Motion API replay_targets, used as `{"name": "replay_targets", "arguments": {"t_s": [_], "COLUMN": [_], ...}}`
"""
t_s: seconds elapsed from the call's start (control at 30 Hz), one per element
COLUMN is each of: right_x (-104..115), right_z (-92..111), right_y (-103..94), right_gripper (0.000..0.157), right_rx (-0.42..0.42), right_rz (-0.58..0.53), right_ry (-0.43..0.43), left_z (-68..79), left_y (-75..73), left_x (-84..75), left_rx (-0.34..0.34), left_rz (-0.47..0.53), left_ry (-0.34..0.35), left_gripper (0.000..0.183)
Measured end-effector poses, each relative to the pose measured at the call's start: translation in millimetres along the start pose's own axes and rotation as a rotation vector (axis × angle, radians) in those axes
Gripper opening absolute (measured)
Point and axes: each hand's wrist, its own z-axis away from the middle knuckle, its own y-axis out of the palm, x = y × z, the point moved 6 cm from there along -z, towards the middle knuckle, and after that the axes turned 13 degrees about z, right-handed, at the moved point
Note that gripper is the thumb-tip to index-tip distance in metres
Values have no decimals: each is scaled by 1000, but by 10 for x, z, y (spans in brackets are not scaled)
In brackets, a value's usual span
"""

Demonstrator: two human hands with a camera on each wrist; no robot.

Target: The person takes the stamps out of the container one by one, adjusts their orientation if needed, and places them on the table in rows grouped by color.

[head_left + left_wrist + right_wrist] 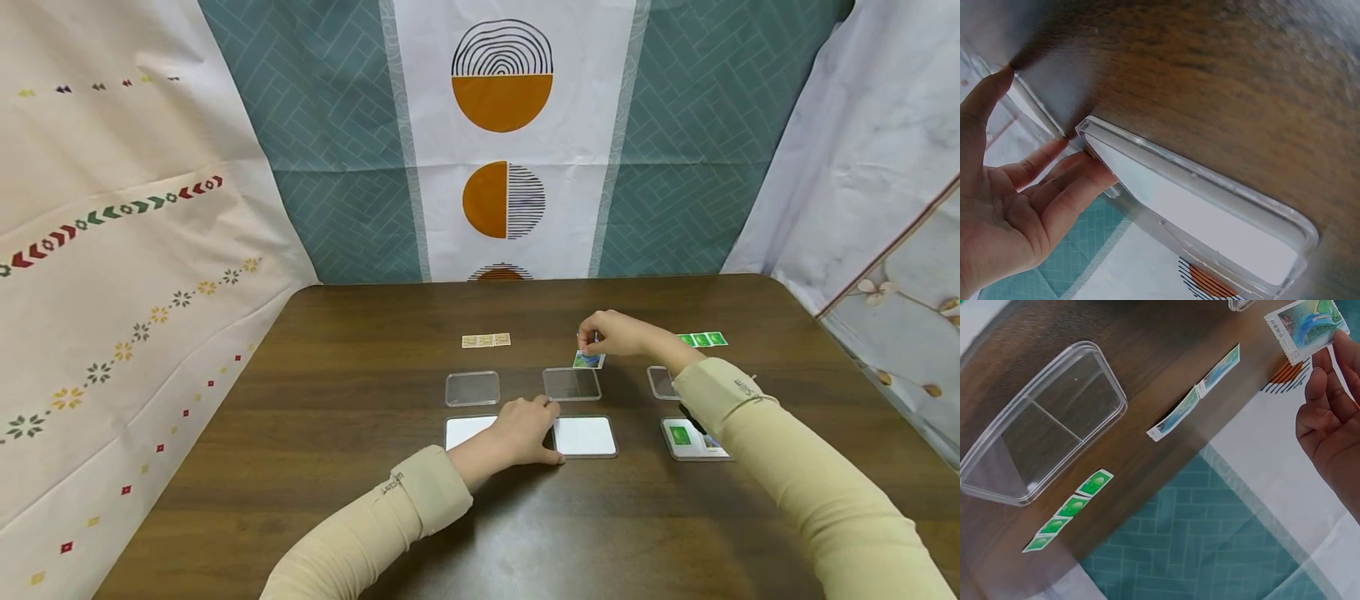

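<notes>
Between thumb and fingertips my right hand point(609, 333) pinches a perforated stamp point(1307, 328) with a blue and green landscape, held above the table. Two similar landscape stamps point(1175, 415) lie below it. My left hand point(517, 433) grips the left end of the middle clear case point(585, 437), which has a white insert; thumb and index finger touch that end's two corners. Its other fingers are by the left case point(1197, 212), also with a white insert. A clear lid point(572, 384) lies just behind the middle case.
Another clear lid point(472, 388) is at left, and a third lid point(662, 383) sits partly behind my right sleeve. The right case point(681, 435) holds a green stamp and another stamp. Tan stamps point(486, 340) and green stamps point(701, 339) lie in rows toward the back.
</notes>
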Motion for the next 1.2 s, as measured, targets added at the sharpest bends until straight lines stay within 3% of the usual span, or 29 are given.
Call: {"name": "replay_targets", "arguments": {"t_s": [0.4,0.77,1.2], "right_x": [-212,-299,-400], "right_z": [-316,-698,-764], "right_y": [68,157,259], "right_gripper": [9,9,9], "right_rx": [17,101,76], "right_rz": [23,50,39], "right_ry": [58,62,142], "left_z": [-28,-2,-10], "left_y": [11,12,-3], "left_x": [-22,43,-5], "left_rx": [1,-4,-2], "left_rz": [-5,8,-12], "left_ry": [-4,-18,-12], "left_gripper": [57,57,59]}}
